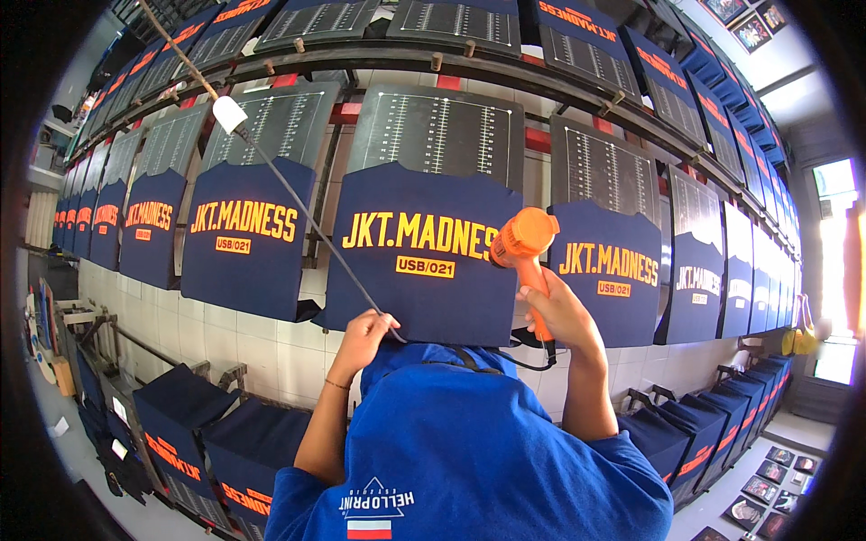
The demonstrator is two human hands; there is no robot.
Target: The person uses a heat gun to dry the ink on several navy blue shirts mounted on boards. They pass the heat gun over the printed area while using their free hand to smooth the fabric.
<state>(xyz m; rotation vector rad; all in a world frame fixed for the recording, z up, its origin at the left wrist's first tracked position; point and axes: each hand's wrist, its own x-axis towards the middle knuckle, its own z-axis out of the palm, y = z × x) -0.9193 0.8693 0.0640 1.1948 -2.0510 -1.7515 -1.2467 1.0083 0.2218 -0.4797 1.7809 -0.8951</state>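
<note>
My right hand [561, 311] is wrapped round the handle of an orange heat gun [530, 236], held over the right side of a navy shirt [397, 302]. That shirt lies on a dark board [424, 135] marked with white scales and carries yellow-orange printed lettering. A black cord hangs below the handle. At the shirt's lower edge, my left hand [363, 338] is closed, its fingertips pinching a grey cable [338, 252]. The cable runs up and left to a white connector [229, 114] hanging in front of the neighbouring board.
More printed navy shirts on boards run left [242, 239] and right [609, 261]. On the right, some prints are white. A metal rail [379, 56] and another row of boards lie beyond. Behind me, more shirts [253, 442] hang on a further row. White tiles [225, 329] show between.
</note>
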